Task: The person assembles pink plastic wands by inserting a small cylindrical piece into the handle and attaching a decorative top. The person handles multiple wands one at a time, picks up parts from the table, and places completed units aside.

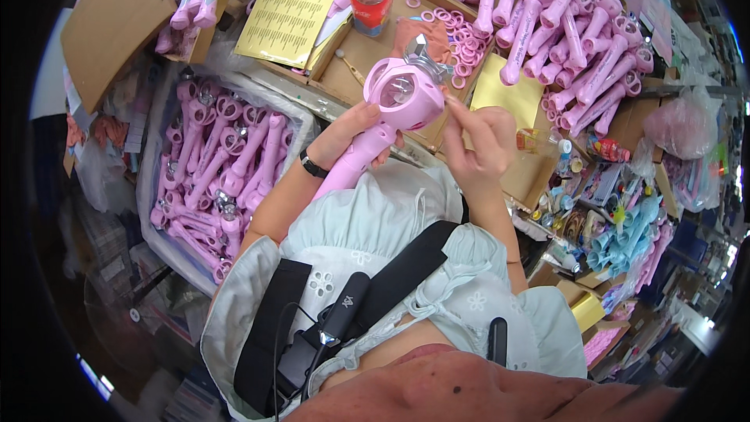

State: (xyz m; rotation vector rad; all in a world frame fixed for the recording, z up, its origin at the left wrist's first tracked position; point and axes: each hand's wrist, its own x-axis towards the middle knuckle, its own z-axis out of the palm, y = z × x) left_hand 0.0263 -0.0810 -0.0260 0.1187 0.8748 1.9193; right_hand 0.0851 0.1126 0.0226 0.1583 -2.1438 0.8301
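Observation:
My left hand (349, 131) is wrapped round the upper handle of a pink toy wand (410, 101). The wand tilts, with its handle running down toward my body and its round hollow head facing up. A clear dome sits in that head, and a shiny silver ornament (422, 55) tops it. Beside the head's right edge is my right hand (482, 141), thumb and forefinger pinched together. Whatever lies between those fingertips, if anything, is too small to make out.
At left, a lined bin (148, 180) holds many similar wands. More pink wands (578, 39) are heaped at far right. On the bench lie pink rings (467, 51), a yellow printed sheet (291, 9) and a red-capped bottle (372, 4). Light-blue pieces (625, 238) are piled at right.

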